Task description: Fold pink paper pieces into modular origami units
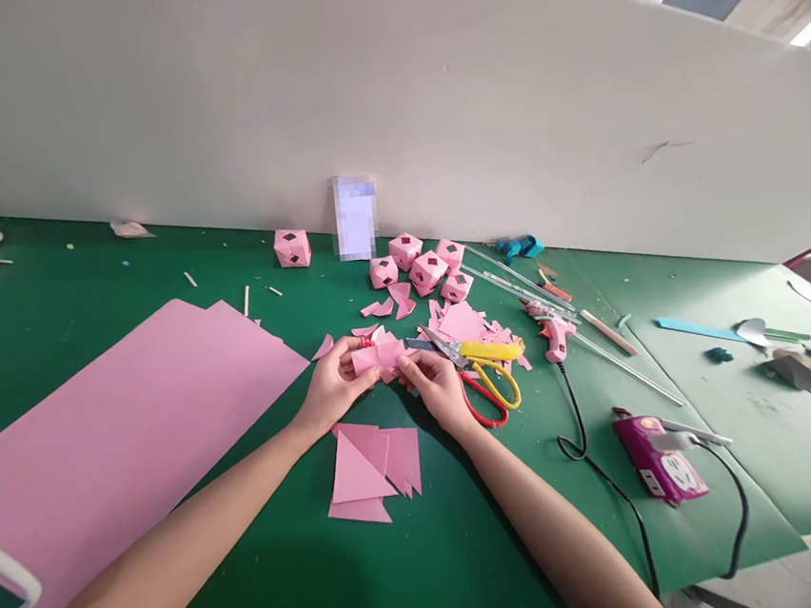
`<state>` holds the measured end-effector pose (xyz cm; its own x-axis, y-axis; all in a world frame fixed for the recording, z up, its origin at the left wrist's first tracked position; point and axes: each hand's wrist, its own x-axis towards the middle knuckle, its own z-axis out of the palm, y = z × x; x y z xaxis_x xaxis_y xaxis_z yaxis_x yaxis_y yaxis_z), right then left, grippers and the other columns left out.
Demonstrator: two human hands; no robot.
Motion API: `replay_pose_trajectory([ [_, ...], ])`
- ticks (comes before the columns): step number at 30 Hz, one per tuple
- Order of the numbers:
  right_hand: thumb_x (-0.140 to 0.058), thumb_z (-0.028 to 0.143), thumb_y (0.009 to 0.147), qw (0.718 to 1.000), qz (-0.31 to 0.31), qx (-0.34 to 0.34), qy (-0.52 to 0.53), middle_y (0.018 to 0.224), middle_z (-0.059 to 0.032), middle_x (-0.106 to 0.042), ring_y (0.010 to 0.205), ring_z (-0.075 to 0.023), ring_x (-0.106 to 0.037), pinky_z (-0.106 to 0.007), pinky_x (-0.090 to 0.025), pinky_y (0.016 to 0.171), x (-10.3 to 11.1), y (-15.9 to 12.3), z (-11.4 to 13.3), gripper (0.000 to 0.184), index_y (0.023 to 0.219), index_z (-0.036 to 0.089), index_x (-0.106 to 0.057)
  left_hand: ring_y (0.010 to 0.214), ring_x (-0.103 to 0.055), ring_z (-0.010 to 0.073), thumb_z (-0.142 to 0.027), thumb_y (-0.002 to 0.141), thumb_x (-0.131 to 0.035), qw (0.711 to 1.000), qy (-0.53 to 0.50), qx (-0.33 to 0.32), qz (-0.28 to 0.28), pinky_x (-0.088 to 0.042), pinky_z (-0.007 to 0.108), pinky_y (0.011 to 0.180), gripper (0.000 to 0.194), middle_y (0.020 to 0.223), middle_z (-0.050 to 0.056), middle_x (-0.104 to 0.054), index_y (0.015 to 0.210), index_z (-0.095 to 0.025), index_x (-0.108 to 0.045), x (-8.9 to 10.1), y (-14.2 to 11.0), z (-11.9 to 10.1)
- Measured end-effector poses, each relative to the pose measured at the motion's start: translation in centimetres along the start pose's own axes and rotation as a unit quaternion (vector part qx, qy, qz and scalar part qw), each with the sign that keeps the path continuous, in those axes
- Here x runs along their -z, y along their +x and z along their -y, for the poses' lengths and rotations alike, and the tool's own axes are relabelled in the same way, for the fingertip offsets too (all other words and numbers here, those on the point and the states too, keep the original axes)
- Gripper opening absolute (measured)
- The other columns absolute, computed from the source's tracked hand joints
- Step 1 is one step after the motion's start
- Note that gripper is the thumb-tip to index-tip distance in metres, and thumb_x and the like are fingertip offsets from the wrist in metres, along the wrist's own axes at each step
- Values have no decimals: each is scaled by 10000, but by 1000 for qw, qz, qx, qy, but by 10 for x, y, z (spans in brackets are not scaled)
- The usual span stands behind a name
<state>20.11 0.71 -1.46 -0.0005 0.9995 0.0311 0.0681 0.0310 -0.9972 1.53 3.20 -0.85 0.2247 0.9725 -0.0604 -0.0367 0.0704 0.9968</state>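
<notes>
Left hand (333,384) and right hand (440,391), fingers closed on small pink paper piece (377,355) between them, above green table (295,573).
Red-and-yellow-handled scissors (486,413) just beside right hand; cut pink pieces (365,475) nearer the body; large pink sheets (122,417) left; openwork pink shapes (428,271) beyond; glue gun (558,335) off right.

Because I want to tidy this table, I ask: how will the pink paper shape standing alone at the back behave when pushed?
The pink paper shape is probably light, as its dark openings suggest a hollow inside. It would likely slide rather than roll, given its flat facets. Its thin-looking walls might dent.
</notes>
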Motion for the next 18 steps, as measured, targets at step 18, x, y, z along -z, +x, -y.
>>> replay_pose_trajectory([
  [18, -670, 388, 802, 984, -29, 28, -171, 641, 25, -552, 562, -125, -463, -274, -359, 539, -10, -2, -5, 200, 762, 194, -643, 946, -793, 280, -415, 799, -786, 993, 100, -62, 0, -632, 415, 876, 509, 1047, 85, -795, 1211, -213, -564, 1, -1, 11],
])
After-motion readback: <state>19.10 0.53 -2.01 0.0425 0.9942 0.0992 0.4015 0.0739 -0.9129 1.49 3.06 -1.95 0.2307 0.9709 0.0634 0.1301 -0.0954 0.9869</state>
